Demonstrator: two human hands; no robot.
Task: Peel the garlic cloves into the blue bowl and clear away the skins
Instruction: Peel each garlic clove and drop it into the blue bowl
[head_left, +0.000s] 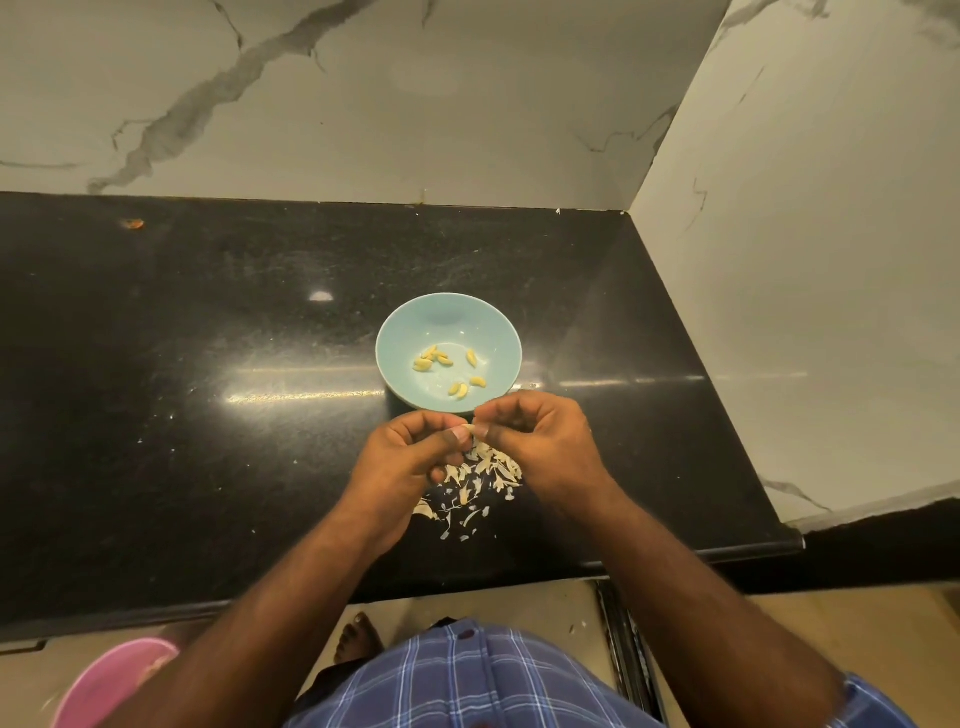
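Above the skins on the black desk, left hand and right hand pinching one garlic clove, peeled cloves in blue bowl

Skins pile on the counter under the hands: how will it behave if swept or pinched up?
The garlic skins look like thin, curled flakes, so probably very light and floppy, likely to scatter or flutter rather than slide as one mass. Loose bits already lie spread across the black counter, so a sweep would probably leave strays. Pinching likely lifts only a few.

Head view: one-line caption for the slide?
Both hands pinch a garlic clove above loose skins, beside the blue bowl of peeled cloves.
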